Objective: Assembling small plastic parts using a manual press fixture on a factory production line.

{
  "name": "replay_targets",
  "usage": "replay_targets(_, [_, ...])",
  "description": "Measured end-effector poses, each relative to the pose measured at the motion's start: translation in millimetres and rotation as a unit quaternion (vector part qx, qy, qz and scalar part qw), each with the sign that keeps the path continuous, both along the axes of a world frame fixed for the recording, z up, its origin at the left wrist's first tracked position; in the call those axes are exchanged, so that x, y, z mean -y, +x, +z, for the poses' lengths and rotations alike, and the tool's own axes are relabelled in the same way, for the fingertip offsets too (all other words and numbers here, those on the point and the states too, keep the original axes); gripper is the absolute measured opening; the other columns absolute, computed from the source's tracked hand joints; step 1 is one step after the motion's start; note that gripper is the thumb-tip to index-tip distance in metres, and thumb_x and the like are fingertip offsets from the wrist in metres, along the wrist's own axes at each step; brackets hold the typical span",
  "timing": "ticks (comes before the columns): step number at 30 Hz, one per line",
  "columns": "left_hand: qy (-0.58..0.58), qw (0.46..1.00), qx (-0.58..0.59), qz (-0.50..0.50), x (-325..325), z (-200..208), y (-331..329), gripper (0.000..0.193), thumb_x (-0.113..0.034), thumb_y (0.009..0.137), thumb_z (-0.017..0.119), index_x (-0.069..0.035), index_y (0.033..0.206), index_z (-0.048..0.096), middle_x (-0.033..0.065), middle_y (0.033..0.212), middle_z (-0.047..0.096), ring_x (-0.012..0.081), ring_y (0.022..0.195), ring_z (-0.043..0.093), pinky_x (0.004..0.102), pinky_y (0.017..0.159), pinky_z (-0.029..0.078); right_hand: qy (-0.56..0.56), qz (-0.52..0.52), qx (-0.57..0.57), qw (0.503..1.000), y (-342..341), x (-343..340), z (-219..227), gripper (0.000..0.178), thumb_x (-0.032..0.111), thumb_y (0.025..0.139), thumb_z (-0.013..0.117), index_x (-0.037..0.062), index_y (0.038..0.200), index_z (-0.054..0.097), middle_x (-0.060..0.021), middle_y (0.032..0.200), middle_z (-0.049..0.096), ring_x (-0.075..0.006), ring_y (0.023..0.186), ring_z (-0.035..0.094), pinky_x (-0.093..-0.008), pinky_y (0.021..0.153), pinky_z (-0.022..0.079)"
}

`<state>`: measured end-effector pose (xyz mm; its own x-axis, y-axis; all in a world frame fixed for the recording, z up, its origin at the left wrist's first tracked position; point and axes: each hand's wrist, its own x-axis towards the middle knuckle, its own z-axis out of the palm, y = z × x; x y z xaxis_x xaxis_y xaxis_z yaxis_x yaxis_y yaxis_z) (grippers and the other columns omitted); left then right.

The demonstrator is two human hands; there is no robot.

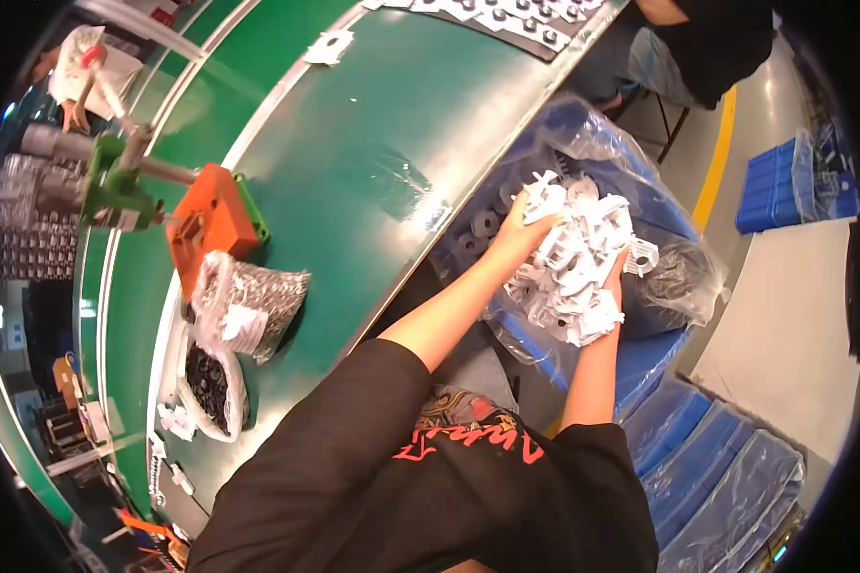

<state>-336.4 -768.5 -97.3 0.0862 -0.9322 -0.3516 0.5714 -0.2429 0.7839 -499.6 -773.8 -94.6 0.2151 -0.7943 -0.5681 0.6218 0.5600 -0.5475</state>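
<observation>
A heap of white moulded plastic parts (578, 253) lies between my two hands, over a blue crate (631, 153) lined with clear plastic film. My left hand (524, 227) is closed on the parts at the heap's left side, its fingertips partly covered by them. On the right side, my right hand (617, 275) presses against the heap, with most of its fingers hidden behind the parts. More round pale parts (483, 226) show inside the crate to the left of the heap. A bunched clear bag (683, 277) sits at the crate's right side.
On the green workbench (354, 191) to my left stand an orange fixture (215, 224) and a green hand press (115, 181). A bag of small metal pieces (258, 306) and a bag of black pieces (215, 387) lie nearby. Another person (707, 48) sits at the far right.
</observation>
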Motion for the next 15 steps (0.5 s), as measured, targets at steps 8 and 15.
replay_targets(8, [-0.124,0.987,0.101,-0.007,16.1,97.8,-16.5,0.078,-0.025,0.074,0.07,-0.008,0.136,0.026,0.01,0.113,0.054,0.0182,0.096,0.054,0.0332,0.074,0.048,-0.148,0.007,0.046,0.988,-17.2,5.6,78.7,0.068,0.06,0.089,0.034,0.012,0.137,0.035,-0.0054,0.134,0.045,-0.0243,0.117,0.046,-0.0355,0.098,0.039])
replay_targets(15, [-0.228,0.972,0.035,0.04,22.4,208.9,32.1,0.087,-0.028,0.07,0.072,-0.013,0.137,0.018,0.0107,0.112,0.054,0.0234,0.094,0.058,0.0434,0.061,0.051,-0.236,0.032,0.106,0.965,37.5,35.0,206.0,0.066,0.058,0.089,0.039,0.0095,0.133,0.039,-0.0058,0.13,0.049,-0.0227,0.112,0.049,-0.0337,0.096,0.04])
